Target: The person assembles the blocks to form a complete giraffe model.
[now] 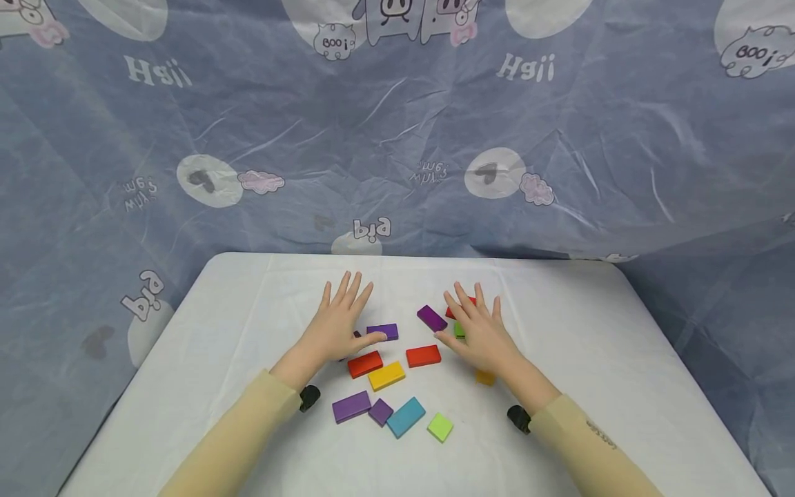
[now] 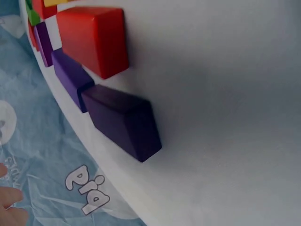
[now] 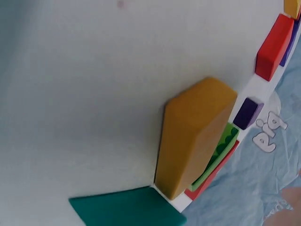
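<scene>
In the head view my left hand [image 1: 335, 328] is spread flat over the left of the blocks, its thumb overlapping a purple block [image 1: 381, 332]. A dark purple block [image 2: 122, 120] mostly hidden by that hand shows in the left wrist view, beside a red block [image 2: 94, 37]. On the other side my right hand [image 1: 481, 335] also has its fingers spread, partly covering a red block, a green block [image 1: 459, 330] and an orange-yellow block [image 3: 195, 136]. Neither hand holds anything. A teal block [image 3: 127, 209] shows only in the right wrist view.
Between the hands lie a purple block [image 1: 432, 318], a red block [image 1: 424, 356] and a yellow block [image 1: 386, 376]. Nearer are purple blocks [image 1: 351, 407], a blue block [image 1: 406, 417] and a light green block [image 1: 439, 427]. A patterned cloth [image 1: 348, 124] hangs behind the white table [image 1: 559, 304].
</scene>
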{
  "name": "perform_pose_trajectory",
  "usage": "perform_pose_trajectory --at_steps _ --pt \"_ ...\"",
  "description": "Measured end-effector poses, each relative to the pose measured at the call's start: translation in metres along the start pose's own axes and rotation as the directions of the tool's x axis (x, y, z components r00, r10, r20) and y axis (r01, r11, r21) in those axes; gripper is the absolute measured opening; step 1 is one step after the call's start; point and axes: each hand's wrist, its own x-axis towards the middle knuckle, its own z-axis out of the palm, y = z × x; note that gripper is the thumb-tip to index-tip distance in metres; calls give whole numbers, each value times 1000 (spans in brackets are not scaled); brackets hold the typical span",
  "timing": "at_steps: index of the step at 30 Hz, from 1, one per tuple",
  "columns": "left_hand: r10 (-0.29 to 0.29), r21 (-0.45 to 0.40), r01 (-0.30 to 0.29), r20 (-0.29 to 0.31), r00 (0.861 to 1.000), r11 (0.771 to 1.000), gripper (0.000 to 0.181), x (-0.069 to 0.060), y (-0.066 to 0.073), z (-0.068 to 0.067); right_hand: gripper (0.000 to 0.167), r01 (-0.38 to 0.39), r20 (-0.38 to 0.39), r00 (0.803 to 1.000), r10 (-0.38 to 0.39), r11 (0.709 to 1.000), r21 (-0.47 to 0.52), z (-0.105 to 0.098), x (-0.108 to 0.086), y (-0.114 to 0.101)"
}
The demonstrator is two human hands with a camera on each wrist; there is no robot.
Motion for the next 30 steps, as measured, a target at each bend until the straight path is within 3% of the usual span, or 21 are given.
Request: perform_pose_trajectory --at_steps 9,14,18,25,30 --pt "85 -68 -79 76 994 995 94 -11 8 15 82 70 33 997 -71 997 21 15 -13 -8" --pt "133 -73 -124 136 982 990 92 -17 16 23 79 118 34 992 -119 993 16 23 -19 -12" --pt "178 -81 -167 169 969 983 83 -21 23 26 73 134 81 987 -136 991 24 25 -21 -17" --pt "281 -67 -274 130 951 959 48 -27 31 32 57 129 143 980 -136 990 56 25 -19 -23" --pt "294 -18 -294 102 950 956 36 -28 35 38 48 159 128 978 -163 987 38 27 -15 -26"
